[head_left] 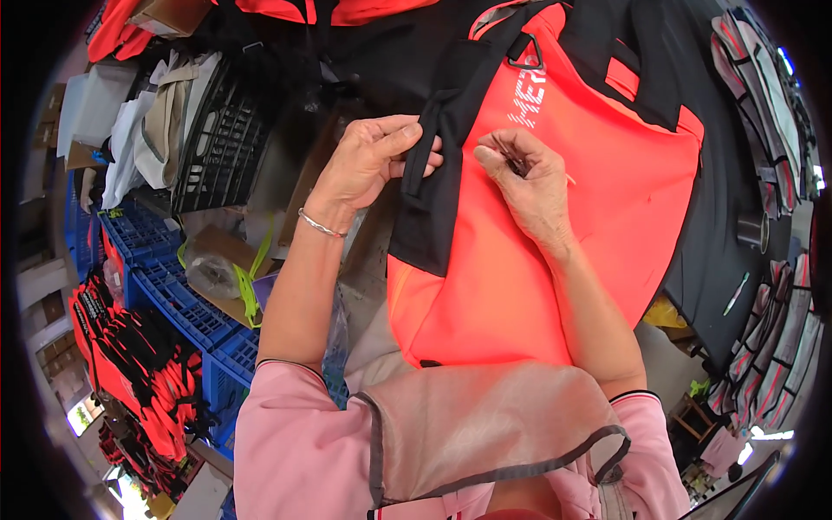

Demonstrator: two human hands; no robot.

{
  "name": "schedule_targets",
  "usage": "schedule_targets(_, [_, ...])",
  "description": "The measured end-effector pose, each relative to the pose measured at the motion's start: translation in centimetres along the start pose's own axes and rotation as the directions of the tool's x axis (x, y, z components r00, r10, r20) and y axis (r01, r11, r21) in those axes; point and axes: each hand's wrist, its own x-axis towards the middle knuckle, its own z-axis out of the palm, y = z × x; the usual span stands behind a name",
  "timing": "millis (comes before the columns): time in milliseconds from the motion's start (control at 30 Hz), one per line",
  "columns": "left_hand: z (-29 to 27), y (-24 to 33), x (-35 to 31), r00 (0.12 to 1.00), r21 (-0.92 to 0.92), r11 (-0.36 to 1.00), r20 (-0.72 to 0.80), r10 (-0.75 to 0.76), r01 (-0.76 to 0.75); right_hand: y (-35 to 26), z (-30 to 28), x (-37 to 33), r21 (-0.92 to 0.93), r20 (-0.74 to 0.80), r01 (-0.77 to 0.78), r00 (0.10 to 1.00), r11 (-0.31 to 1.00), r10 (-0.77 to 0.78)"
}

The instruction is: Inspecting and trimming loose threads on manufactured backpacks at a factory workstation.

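Observation:
A coral-red bag [598, 199] with black trim and white printing lies in front of me, its lower end against my lap. My left hand [374, 160] pinches a black strap [423, 147] at the bag's left edge, thumb on top and fingers behind it. Over the red panel, my right hand [530, 178] is closed with the fingers curled in. Something small and dark shows between those fingers, mostly hidden, so its kind cannot be made out. Above the right hand, a dark triangular ring [525, 59] sits on a black strap of the bag.
On the left stand a black plastic crate [227, 130] with pale cloth beside it and blue crates [186, 299]. A pile of red and black bags [139, 364] lies lower left. A black table surface [706, 286] at right bears a toothbrush-like stick [737, 293] and a dark cup [752, 231].

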Motion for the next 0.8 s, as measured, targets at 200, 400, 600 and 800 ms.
schedule_targets(200, [-0.9,-1.7,-0.4,0.998,-0.079,0.995,-0.021,0.061,-0.062,0.6,0.0,-0.3,-0.135,0.088,0.018,0.996,0.991,-0.006])
schedule_targets(400, [-0.9,-5.3,-8.0,0.975,0.046,0.999,-0.224,0.0,0.01,-0.6,0.5,-1.2,-0.01,-0.022,-0.097,0.995,0.995,0.097])
schedule_targets(600, [2.2,-8.7,-12.9,0.987,-0.124,0.987,-0.107,-0.119,0.105,-2.7,4.4,-2.6,-0.446,0.164,0.221,0.973,0.867,-0.163])
schedule_targets(800, [3.1,-8.1,-12.5,0.981,0.154,0.987,-0.185,0.063,-0.034,-3.2,4.1,-1.8,-0.532,0.118,0.111,0.991,0.839,-0.056])
